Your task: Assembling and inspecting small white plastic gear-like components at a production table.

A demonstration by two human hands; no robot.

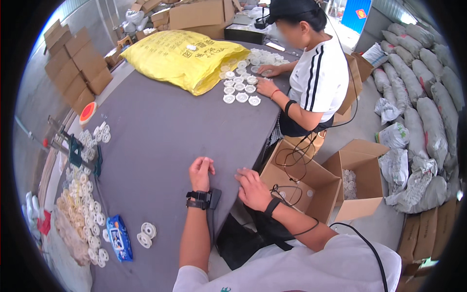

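My left hand [201, 171] is raised over the grey-covered table [151, 131], its fingers curled in and no object showing in them. At the table's right edge rests my right hand [254, 189], fingers loosely stretched and nothing held. Both wrists wear black straps, and the left one carries a small black box [213, 198]. To the left of my left forearm lie a few white plastic wheel-shaped parts [148, 229] beside a blue soft packet [119, 237]. Many more such parts [87, 204] are heaped along the left edge.
A green clamp-like metal tool [75, 152] stands at the left edge. Farther off, a yellow sack [175, 56] spills white parts [242, 97], which a co-worker [321, 73] handles. Cardboard boxes [360, 155] and loose black cables [292, 170] are at my right. Grey sacks [433, 126] line the right wall.
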